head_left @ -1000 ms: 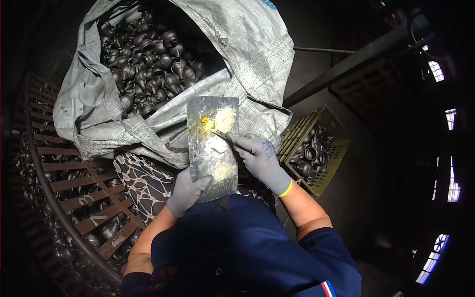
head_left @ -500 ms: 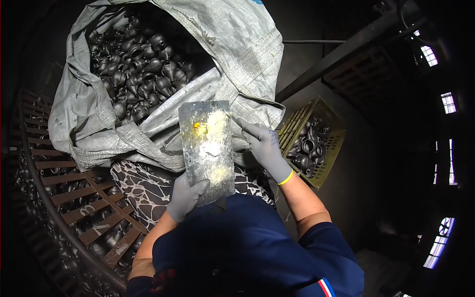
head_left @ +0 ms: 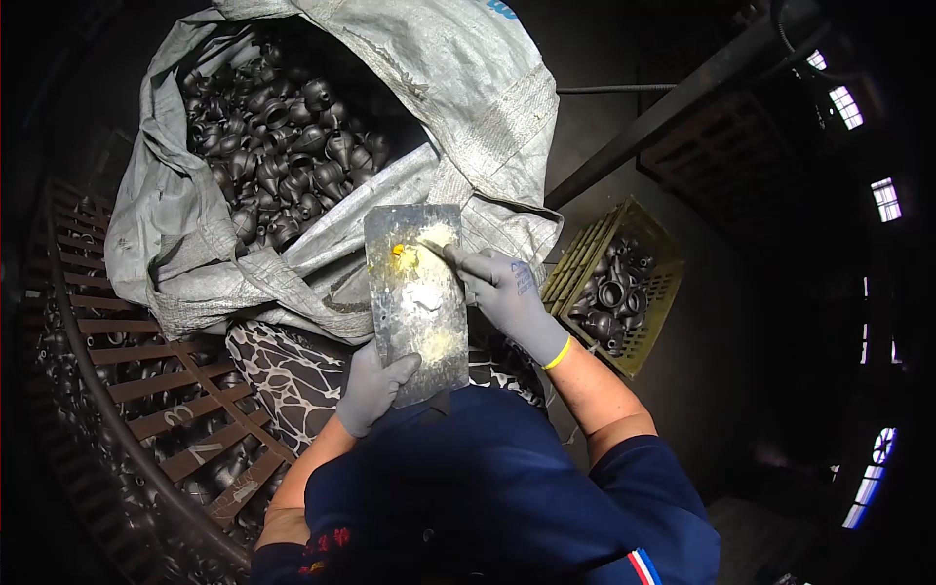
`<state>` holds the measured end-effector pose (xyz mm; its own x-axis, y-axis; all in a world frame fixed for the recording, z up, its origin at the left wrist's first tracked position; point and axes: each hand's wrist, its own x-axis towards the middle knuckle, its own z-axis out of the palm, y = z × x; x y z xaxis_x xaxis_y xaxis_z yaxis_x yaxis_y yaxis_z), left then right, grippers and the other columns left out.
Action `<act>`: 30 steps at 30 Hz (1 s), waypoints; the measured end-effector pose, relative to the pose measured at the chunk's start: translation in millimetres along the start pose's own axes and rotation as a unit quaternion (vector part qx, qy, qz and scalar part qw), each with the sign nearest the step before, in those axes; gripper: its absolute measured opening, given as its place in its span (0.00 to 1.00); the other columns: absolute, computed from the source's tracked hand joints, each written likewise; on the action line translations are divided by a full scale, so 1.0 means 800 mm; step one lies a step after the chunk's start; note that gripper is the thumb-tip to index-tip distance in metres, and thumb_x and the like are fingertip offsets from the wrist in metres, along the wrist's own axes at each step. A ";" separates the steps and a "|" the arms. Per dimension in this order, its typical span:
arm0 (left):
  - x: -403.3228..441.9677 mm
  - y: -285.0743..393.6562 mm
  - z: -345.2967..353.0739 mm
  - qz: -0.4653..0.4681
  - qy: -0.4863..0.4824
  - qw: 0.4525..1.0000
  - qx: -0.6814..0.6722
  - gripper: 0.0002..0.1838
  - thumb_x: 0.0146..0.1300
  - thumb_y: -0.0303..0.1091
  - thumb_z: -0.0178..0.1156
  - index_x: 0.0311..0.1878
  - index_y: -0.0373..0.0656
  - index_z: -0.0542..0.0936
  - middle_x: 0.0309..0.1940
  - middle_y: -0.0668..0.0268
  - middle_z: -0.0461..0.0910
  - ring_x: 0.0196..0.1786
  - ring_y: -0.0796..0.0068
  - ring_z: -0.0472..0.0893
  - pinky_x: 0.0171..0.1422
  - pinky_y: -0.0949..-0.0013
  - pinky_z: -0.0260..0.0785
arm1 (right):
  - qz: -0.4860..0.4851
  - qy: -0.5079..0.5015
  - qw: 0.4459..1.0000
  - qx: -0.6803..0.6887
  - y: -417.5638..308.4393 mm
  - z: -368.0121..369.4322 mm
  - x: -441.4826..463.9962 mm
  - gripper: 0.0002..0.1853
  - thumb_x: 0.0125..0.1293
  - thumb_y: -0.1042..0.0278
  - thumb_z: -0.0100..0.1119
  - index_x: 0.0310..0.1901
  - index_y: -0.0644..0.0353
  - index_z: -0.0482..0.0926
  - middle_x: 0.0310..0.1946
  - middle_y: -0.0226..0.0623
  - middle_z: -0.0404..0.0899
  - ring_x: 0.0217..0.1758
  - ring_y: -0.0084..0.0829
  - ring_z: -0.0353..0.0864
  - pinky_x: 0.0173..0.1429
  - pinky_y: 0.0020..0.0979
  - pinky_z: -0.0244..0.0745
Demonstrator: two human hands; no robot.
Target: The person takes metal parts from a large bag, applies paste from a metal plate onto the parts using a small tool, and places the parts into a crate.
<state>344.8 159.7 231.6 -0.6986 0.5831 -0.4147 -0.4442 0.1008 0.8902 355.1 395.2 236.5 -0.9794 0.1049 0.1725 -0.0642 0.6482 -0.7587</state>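
My left hand (head_left: 372,388), in a grey glove, grips the lower left edge of a flat grey metal plate (head_left: 390,322), thumb on top. Smears of pale yellow paste (head_left: 435,343) cover the plate, with a white patch (head_left: 421,295) in the middle and a small bright yellow-orange dab (head_left: 399,251) near its top. My right hand (head_left: 509,297), gloved in grey with a yellow cuff, is closed over the plate's upper right edge. From its fingertips a thin dark tool (head_left: 434,248) reaches into the upper paste; its exact kind is hard to make out.
A big white woven sack (head_left: 497,117) full of dark metal fittings (head_left: 283,146) stands ahead. At right is a yellow-green plastic crate (head_left: 655,292) with similar fittings. A rusty slatted metal bin (head_left: 146,390) is at left. A dark beam (head_left: 663,127) slants across the upper right.
My right hand has moved left and slightly down, bringing its fingertips over the plate's upper paste. The left hand still holds the plate; the whole view has shifted slightly.
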 end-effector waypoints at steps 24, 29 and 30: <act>0.004 -0.015 -0.004 0.028 0.046 0.994 -0.100 0.20 0.61 0.27 0.59 0.56 0.31 0.74 0.46 0.62 0.81 0.45 0.75 0.79 0.53 0.70 0.71 | 0.138 0.127 0.979 -0.076 0.152 -0.028 0.047 0.21 0.63 0.68 0.54 0.58 0.61 0.77 0.47 0.45 0.83 0.46 0.34 0.84 0.52 0.31 0.76; 0.005 -0.020 -0.008 0.014 0.054 0.988 -0.143 0.23 0.59 0.24 0.55 0.59 0.29 0.71 0.50 0.57 0.80 0.49 0.68 0.80 0.57 0.66 0.71 | 0.242 0.063 0.954 -0.166 0.199 0.002 0.079 0.22 0.61 0.70 0.45 0.56 0.50 0.79 0.51 0.49 0.80 0.55 0.46 0.79 0.62 0.41 0.71; 0.003 -0.019 -0.008 0.012 0.056 0.988 -0.142 0.23 0.59 0.24 0.55 0.59 0.29 0.71 0.50 0.57 0.80 0.49 0.68 0.80 0.57 0.66 0.71 | 0.281 -0.014 0.935 -0.216 0.197 0.009 0.081 0.23 0.59 0.71 0.45 0.56 0.48 0.80 0.50 0.49 0.80 0.55 0.45 0.79 0.61 0.40 0.72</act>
<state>346.3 154.1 215.5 -0.7613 0.4879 -0.4270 -0.5556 -0.1513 0.8176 280.1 499.2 123.5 -0.8405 0.5042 -0.1984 0.5391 0.7415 -0.3994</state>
